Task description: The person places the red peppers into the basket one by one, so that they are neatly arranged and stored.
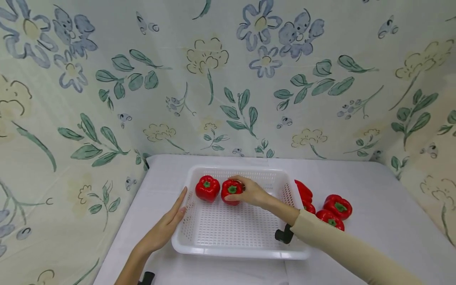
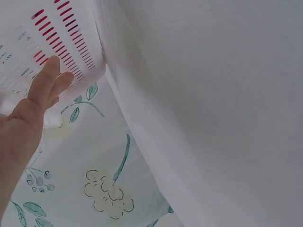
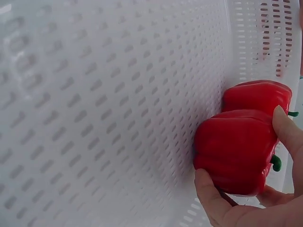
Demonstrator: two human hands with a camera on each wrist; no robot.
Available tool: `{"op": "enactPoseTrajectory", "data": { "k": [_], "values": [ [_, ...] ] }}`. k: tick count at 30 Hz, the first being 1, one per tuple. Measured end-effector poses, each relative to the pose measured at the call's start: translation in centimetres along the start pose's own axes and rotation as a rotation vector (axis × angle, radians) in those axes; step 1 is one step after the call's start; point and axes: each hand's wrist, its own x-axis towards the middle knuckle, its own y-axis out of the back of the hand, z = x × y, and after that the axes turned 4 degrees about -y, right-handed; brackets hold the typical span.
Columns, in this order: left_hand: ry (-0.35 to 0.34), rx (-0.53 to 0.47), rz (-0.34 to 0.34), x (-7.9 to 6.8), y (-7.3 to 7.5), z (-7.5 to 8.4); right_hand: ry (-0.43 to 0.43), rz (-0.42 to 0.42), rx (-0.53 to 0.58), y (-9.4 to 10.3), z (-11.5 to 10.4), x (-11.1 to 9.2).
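Observation:
A white perforated plastic basket (image 1: 228, 229) sits on the table. Inside its back left part, my right hand (image 1: 249, 192) grips a red bell pepper (image 3: 234, 146) with a green stem, thumb on one side and fingers on the other. Just left of it lies a second red bell pepper (image 1: 207, 189), partly hidden behind the held one in the right wrist view. My left hand (image 1: 167, 227) rests its straight fingers along the basket's left wall, on the outside, as the left wrist view also shows.
Right of the basket lie several more red bell peppers (image 1: 337, 206), one partly hidden by its wall. The white-covered table (image 1: 377, 221) extends around the basket. Floral cloth (image 1: 228, 79) hangs behind and at both sides. A black wrist device (image 1: 284, 234) is by the right wrist.

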Motion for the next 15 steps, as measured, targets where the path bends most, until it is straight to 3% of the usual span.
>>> {"op": "enactPoseTrajectory", "data": {
  "k": [15],
  "values": [
    [0.005,0.0,0.004,0.06,-0.07,0.0,0.025,0.01,-0.034,-0.31,0.06,0.15]
  ]
}}
